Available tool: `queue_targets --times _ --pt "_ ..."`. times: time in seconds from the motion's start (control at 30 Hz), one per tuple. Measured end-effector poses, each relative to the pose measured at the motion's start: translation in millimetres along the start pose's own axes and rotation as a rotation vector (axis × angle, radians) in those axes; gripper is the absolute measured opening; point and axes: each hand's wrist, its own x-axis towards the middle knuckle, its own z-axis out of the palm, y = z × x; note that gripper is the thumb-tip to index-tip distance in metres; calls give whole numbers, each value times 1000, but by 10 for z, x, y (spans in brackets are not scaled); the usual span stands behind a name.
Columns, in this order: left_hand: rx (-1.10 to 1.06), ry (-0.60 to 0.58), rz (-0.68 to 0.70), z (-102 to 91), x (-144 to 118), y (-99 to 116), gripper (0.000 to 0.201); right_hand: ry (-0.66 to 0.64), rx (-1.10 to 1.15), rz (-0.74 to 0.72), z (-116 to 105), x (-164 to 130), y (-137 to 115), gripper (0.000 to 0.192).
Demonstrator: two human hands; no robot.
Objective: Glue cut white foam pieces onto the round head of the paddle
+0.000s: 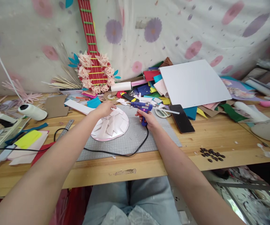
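Observation:
My right hand [146, 118] is wrapped around the handle of a blue hot glue gun [143, 107], its nozzle pointing left and a long clear glue stick [167, 110] jutting from the back. My left hand [105, 109] is closed in a pinch over the far edge of a rounded white paper piece [111, 126] with folded flaps and a pinkish rim. Whatever lies between those fingertips is too small to make out. Under the paper piece is a grey cutting mat [135, 137], crossed by the glue gun's black cord [120, 154].
A phone [183, 118] and scissors [162, 113] lie right of the mat. Black oval beads [212, 154] sit near the front edge. Behind are a yellow-black cutter [129, 97], a white board [193, 82], coloured sheets and a flower-trimmed red paper guitar [95, 70]. A thread spool [33, 112] lies left.

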Motion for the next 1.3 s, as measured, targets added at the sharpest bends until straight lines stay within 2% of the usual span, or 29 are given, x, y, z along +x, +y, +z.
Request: queue_targets --times 0.1,0.3,0.5,0.67,0.83,0.93,1.03,1.13,1.23,1.3 --pt "13 -61 52 66 17 33 41 1 -11 -8 0 -1 0 34" --pt "-50 -113 42 139 70 18 40 -4 20 -19 -3 -3 7 34" --pt "-127 -114 3 129 63 10 39 -3 21 -14 -17 4 11 34" --pt "-106 -121 15 163 60 -20 45 28 29 -8 -20 9 11 33" --pt "-86 -113 21 208 75 -39 51 116 90 -7 -49 45 10 32" --pt "-112 -129 18 147 68 -40 53 199 148 3 -98 83 0 30" --pt "-227 -58 19 14 79 -27 57 256 190 -7 -148 124 1 30" --pt "-254 53 -10 -89 168 15 51 276 203 -18 -178 162 20 30" --pt "-151 81 -25 -63 347 77 45 286 191 -19 -189 185 40 30" --pt "-92 57 -8 13 488 117 50 300 195 -18 -194 190 41 30"
